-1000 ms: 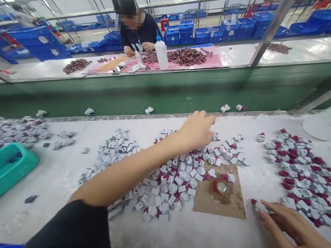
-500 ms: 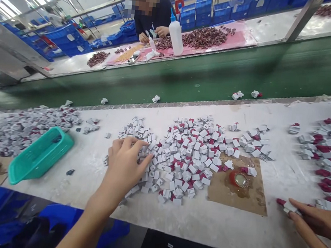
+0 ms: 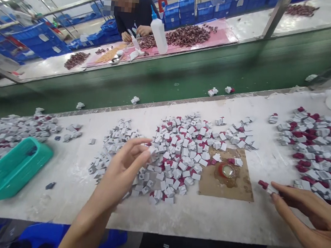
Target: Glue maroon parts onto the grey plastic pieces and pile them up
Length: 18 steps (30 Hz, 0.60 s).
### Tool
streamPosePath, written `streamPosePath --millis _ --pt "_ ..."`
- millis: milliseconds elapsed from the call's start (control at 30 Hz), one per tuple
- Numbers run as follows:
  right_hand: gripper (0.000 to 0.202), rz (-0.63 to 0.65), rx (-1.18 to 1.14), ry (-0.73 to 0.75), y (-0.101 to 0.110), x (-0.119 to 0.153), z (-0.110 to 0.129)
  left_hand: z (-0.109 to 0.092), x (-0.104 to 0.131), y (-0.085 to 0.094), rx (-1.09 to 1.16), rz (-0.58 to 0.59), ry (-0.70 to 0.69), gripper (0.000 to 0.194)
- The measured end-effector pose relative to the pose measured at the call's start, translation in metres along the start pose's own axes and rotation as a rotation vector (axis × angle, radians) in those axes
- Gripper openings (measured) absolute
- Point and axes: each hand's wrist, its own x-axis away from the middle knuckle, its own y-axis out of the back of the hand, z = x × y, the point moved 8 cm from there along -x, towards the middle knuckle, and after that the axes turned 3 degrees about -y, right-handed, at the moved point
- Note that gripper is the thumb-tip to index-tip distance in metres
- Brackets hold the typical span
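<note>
My left hand is over the left part of a pile of small grey and dark red pieces, with a grey piece pinched between thumb and fingertips. At the right, my right hand holds a grey piece with a dark red end between thumb and forefinger, just above the white tabletop. Between the hands lies a brown cardboard sheet, which bears a small round red-rimmed dish in a wet patch.
A green basket stands at the left beside another grey pile. More grey and red pieces lie at the right. Beyond the green belt, a person works near a white bottle.
My view has shifted right. My left hand has closed on a grey piece and lifted it slightly from the pile. My right hand still holds its piece.
</note>
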Motion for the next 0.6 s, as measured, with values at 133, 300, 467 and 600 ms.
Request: streamPosePath --millis 133,300,467,600 --pt "0.018 -0.018 -0.146 -0.056 -0.008 0.001 0.028 -0.016 0.024 -0.053 0.363 0.220 0.062 0.032" --pt "0.019 0.053 -0.297 0.019 -0.026 0.001 0.058 -0.042 0.064 -0.117 0.231 0.493 -0.102 0.022" --pt "0.020 0.096 -0.241 0.105 -0.039 0.005 0.076 -0.044 0.089 -0.157 0.130 0.538 -0.257 0.018" --pt "0.023 0.098 -0.211 0.152 -0.048 0.003 0.085 -0.041 0.091 -0.167 0.080 0.518 -0.301 0.023"
